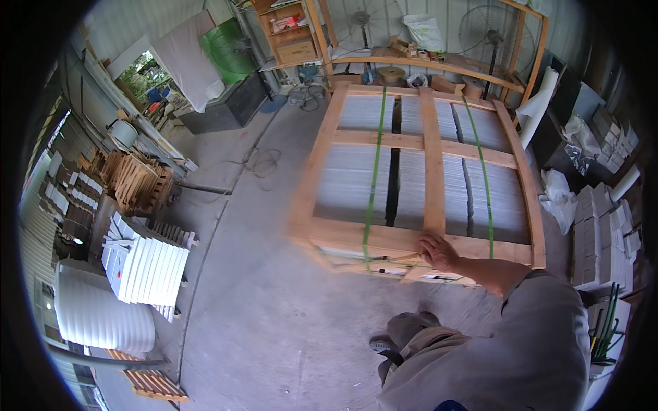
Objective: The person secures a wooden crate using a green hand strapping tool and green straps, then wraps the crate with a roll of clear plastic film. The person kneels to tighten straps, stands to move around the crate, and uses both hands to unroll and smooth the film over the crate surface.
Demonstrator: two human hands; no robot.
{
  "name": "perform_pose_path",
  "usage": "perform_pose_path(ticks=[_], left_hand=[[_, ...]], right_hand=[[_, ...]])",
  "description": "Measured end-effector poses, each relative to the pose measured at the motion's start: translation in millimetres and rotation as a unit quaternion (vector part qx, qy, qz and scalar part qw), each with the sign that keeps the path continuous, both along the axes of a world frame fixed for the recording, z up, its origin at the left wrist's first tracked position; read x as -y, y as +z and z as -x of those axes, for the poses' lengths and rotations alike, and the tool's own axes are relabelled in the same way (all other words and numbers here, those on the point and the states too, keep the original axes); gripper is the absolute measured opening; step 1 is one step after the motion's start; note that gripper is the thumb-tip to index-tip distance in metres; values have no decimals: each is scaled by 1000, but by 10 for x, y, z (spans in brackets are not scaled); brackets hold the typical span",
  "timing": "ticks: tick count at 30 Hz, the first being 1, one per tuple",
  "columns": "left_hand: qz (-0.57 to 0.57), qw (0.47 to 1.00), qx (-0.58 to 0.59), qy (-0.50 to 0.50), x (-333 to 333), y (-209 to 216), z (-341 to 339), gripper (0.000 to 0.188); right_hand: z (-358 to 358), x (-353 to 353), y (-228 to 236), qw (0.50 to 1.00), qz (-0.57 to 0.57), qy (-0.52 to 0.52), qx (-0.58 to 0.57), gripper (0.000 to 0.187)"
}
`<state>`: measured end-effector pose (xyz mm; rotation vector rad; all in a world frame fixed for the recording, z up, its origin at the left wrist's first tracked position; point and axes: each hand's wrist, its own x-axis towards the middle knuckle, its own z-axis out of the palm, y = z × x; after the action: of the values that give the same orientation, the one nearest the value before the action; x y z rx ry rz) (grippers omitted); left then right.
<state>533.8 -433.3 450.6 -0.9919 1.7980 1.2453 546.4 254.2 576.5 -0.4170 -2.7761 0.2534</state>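
Observation:
A large wooden crate [433,185] with slatted rails stands before me, packed with rows of thin, pale grey-white sheets or slabs [348,178] set on edge. Two green straps [375,171] run over its top from far to near. At the middle of the near top rail, my right hand [439,252] has its fingers curled against the wood, beside the central crosspiece. A thin strip or band runs along the front just below the hand; whether the fingers also touch it cannot be made out. My left hand is out of view.
Left stand white foam sheets [103,308], stacked white panels [147,264] and wooden pallets [137,181]. A cable [260,163] lies coiled on the concrete floor. Behind the crate is a wooden bench [439,66] with fans; white blocks [596,233] are piled at the right.

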Motion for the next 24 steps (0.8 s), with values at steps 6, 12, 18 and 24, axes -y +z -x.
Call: perform_pose_path(ticks=[6,12,18,24], left_hand=[[-7,995,-91,-37,402,31,1416,26],[-43,983,-122,-134,-360,68,2763,27],[-102,983,-31,-149,-513,76,3579,25],[-55,990,22,-125,-448,-189,4547,21]], right_hand=[[83,63,89,994,42,-33,93,47],[118,12,56,992,22,-21,124,55],[476,10,50,981,116,-122,97,48],[2171,222,-145,946,164,-272,-56,37]])
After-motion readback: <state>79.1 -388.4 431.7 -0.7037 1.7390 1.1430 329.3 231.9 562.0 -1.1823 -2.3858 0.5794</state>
